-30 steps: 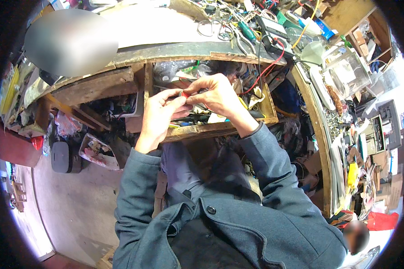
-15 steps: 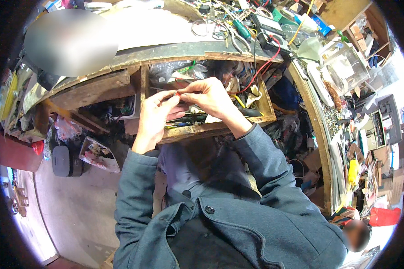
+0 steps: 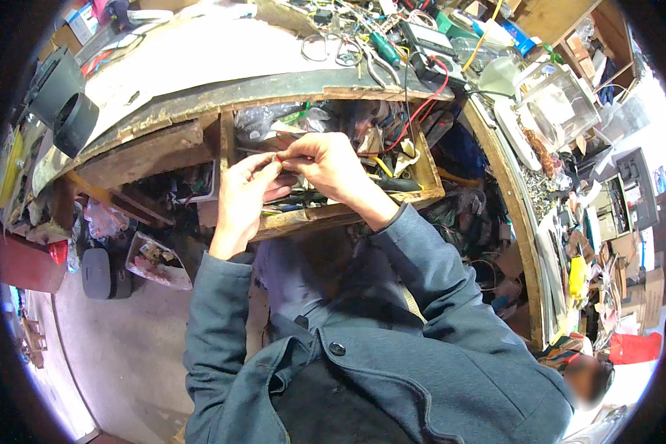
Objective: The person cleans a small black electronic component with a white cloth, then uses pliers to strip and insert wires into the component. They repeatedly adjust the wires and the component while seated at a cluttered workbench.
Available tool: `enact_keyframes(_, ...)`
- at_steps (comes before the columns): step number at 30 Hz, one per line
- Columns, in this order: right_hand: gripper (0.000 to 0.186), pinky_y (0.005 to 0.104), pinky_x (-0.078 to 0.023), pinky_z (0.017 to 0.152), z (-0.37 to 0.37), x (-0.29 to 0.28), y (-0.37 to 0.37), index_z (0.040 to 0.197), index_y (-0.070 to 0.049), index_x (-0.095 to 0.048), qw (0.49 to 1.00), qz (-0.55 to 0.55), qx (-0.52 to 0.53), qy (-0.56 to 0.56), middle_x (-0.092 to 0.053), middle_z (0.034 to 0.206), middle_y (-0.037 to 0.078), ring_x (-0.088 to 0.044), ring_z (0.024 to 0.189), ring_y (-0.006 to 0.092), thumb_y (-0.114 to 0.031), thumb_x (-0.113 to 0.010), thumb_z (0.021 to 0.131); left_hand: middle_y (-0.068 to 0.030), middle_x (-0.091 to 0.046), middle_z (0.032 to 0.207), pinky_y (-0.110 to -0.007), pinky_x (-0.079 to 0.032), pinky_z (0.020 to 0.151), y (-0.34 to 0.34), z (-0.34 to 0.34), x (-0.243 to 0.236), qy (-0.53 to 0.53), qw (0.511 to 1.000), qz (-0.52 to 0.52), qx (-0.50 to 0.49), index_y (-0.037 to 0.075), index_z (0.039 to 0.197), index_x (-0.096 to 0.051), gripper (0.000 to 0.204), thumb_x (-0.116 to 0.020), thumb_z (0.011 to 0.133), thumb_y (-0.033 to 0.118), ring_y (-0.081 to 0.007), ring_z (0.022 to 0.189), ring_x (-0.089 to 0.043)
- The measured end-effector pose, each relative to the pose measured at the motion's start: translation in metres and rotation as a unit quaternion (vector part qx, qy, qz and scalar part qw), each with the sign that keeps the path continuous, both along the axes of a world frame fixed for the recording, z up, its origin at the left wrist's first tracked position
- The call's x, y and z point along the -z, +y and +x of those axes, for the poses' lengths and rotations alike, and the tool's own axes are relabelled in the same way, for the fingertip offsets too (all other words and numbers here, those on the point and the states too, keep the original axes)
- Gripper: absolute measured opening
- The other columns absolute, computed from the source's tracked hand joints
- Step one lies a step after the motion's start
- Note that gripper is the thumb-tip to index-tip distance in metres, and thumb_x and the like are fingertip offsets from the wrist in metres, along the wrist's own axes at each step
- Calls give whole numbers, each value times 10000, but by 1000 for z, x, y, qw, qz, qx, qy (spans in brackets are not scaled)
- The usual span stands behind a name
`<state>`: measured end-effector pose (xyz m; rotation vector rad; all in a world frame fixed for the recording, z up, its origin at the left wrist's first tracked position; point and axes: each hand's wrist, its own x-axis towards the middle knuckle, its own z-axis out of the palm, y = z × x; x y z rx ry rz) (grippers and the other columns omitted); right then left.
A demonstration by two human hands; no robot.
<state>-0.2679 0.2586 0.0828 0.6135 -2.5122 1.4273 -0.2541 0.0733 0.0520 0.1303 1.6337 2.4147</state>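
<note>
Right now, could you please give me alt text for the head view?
Both hands, the left hand and right hand, meet over an open wooden drawer full of tools, pinching a small red-tipped piece between their fingertips. A cluttered workbench curves above.

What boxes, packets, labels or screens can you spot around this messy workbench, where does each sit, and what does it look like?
Small box: far left corner of the bench top, rectangular, pale with coloured print.
Blue packet: far right of the bench top, flat, blue and white.
Meter: top of the bench, right of the scissors, dark casing with a grey screen.
Yellow packets: left edge, hanging flat.
Clear plastic box: right shelf, see-through, boxy.
</note>
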Motion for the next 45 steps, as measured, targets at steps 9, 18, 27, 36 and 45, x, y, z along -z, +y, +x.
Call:
enact_keyframes(9, 177, 414, -563, 736, -2, -6, 6, 959, 12, -760, 987, 85, -65, 121, -718, 852, 209, -709, 806, 370, -109, -698, 846, -104, -729, 1062, -317, -628, 776, 0, -3, 3, -4, 1000, -8, 14, -34, 1216, -663, 270, -648, 999, 125, -183, 862, -731)
enact_keyframes(18, 199, 353, -580, 738, -7, -1, 16, 1039, 9, -739, 978, 129, -95, 132, -736, 908, 161, -728, 813, 289, -64, -744, 854, -120, -735, 1064, -334, -630, 810, 0, -1, 1, -4, 999, -21, 25, -41, 1208, -663, 264, -652, 992, 111, -198, 874, -740)
enact_keyframes(27, 134, 389, -543, 673, -3, -2, 10, 909, -6, -756, 994, 58, -64, 67, -705, 796, 178, -700, 731, 331, -118, -732, 839, -129, -740, 1049, -325, -631, 794, 1, 1, -2, -2, 999, -31, 20, -51, 1205, -668, 279, -674, 975, 107, -205, 843, -746)
enact_keyframes(36, 132, 348, -543, 670, -6, 2, 8, 904, -12, -765, 996, 28, -64, 55, -723, 782, 156, -708, 698, 248, -114, -752, 821, -145, -737, 1059, -328, -629, 800, 1, 2, 1, 11, 999, -30, -2, -55, 1214, -661, 293, -683, 964, 94, -222, 860, -751)
enact_keyframes(45, 136, 276, -547, 696, -12, 0, 11, 920, -1, -786, 996, 7, -47, -80, -759, 792, 80, -672, 731, 95, -85, -793, 812, -170, -742, 1040, -331, -628, 777, 2, 2, -7, -3, 1000, -29, 4, -48, 1198, -655, 295, -664, 992, 163, -262, 870, -763)
